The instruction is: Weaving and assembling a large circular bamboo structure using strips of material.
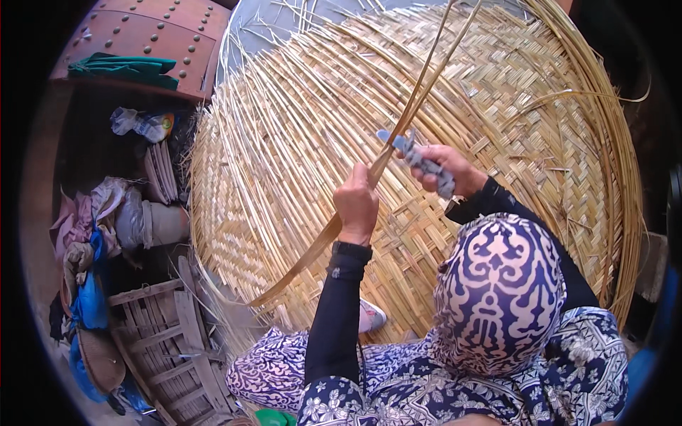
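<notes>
My left hand (356, 202) is closed around a long flat reed strip (312, 253), in front of me over the woven mat. From my fist the strip curves down to the left. Up and to the right it parts into two strands at a short blade. My right hand (460, 169) grips the grey cloth-wrapped handle of this knife (430, 167). The knife's bluish blade sits against the strip just above my left fist. Beneath both hands spreads a large woven reed mat (561, 177), with many loose reeds (305, 121) lying across its left half.
My patterned knee (501, 295) rises at the lower right, near my right forearm. Left of the mat are a wooden slatted frame (160, 334), a pale bucket (167, 224) and heaped cloths and bags (89, 220). A studded reddish chest (142, 35) stands at the far left.
</notes>
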A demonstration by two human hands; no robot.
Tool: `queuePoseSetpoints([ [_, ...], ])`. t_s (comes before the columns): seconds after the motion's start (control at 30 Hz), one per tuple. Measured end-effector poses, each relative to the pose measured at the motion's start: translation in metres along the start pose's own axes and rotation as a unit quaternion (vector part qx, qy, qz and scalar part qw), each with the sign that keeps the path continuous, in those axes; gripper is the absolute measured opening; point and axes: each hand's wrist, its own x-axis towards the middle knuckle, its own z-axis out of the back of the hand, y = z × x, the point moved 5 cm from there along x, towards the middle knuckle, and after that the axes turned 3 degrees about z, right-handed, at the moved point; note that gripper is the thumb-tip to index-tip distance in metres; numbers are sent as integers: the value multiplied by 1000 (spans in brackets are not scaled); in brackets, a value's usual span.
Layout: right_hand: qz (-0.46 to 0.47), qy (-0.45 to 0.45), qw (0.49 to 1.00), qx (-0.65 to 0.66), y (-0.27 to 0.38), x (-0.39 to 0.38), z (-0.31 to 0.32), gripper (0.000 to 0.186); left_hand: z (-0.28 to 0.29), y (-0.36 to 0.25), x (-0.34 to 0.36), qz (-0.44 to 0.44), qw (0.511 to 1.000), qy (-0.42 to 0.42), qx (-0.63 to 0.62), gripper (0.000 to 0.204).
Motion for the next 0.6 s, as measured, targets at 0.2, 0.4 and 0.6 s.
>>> queuePoseSetpoints([
  [0.2, 189, -142, 908, -346, 17, 0, 5, 20, -5, -5, 1, 20, 998, -1, -53, 9],
  [0.4, 17, -49, 978, -202, -34, 11, -11, 18, -10, 4, 1, 32, 997, 42, -49, 11],
  [0.6, -23, -62, 997, 50, -3, 18, 48, 18, 24, 42, -5, 59, 994, 81, -51, 81],
])
